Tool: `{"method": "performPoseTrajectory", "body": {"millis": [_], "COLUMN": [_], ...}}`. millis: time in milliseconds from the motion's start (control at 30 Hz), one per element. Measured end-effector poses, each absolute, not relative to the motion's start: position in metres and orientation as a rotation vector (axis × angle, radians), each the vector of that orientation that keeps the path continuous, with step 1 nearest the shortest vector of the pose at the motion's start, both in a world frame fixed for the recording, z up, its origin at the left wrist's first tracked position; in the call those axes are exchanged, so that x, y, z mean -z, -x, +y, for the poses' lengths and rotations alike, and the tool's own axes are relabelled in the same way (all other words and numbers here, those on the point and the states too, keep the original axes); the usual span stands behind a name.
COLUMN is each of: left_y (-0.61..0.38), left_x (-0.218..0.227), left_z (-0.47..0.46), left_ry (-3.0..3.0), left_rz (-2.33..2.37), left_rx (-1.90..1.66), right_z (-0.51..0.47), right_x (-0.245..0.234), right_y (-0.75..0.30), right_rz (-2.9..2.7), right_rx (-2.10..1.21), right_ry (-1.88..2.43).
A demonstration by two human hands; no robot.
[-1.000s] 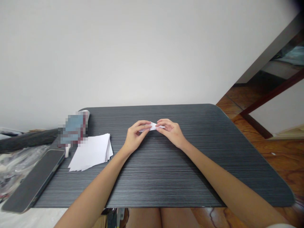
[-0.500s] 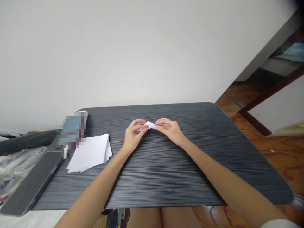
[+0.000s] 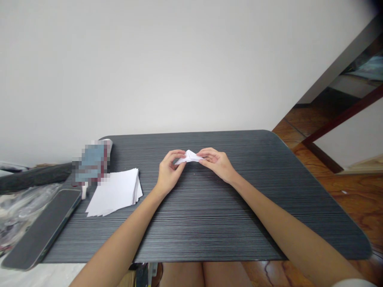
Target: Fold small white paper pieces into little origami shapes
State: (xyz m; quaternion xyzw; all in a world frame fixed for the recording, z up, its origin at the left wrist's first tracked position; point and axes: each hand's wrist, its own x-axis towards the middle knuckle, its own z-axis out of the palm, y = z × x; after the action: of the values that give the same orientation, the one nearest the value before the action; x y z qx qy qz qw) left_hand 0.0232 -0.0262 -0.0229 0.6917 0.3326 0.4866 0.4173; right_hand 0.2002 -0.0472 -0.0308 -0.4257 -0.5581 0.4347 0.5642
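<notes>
A small piece of folded white paper [image 3: 190,156] with a raised peak is held between both hands over the dark table. My left hand [image 3: 170,169] pinches its left end between thumb and fingers. At the other end, my right hand [image 3: 218,163] grips the paper in the same way, its lower fingers curled. Fingertips cover both outer ends of the paper.
On the left of the black wood-grain table [image 3: 209,223] lies a stack of white paper sheets [image 3: 113,193]. Behind it is a pixelated bluish object [image 3: 92,161]. A dark phone-like slab [image 3: 43,227] lies at the left edge. A white wall [image 3: 185,67] rises behind.
The fingers have shifted slightly outward along the folded paper, so more of its middle and peak shows. Both hands keep hold of it.
</notes>
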Motion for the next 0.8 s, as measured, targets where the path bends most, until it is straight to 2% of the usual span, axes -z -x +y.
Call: {"method": "performPoseTrajectory", "body": {"millis": [533, 800], "left_y": [-0.0234, -0.0228], "left_x": [0.0199, 0.0234], "left_z": [-0.0284, -0.0243], "left_ry": [-1.817, -1.607], "left_rz": [0.898, 0.936], "left_rx": [-1.225, -1.265], "right_z": [-0.0457, -0.0449], "right_x": [0.0332, 0.0337], "right_y": [-0.2018, -0.205], "right_rz": [-1.128, -1.129], "right_rx": [-1.086, -1.075], "right_ry": [1.058, 1.056]}}
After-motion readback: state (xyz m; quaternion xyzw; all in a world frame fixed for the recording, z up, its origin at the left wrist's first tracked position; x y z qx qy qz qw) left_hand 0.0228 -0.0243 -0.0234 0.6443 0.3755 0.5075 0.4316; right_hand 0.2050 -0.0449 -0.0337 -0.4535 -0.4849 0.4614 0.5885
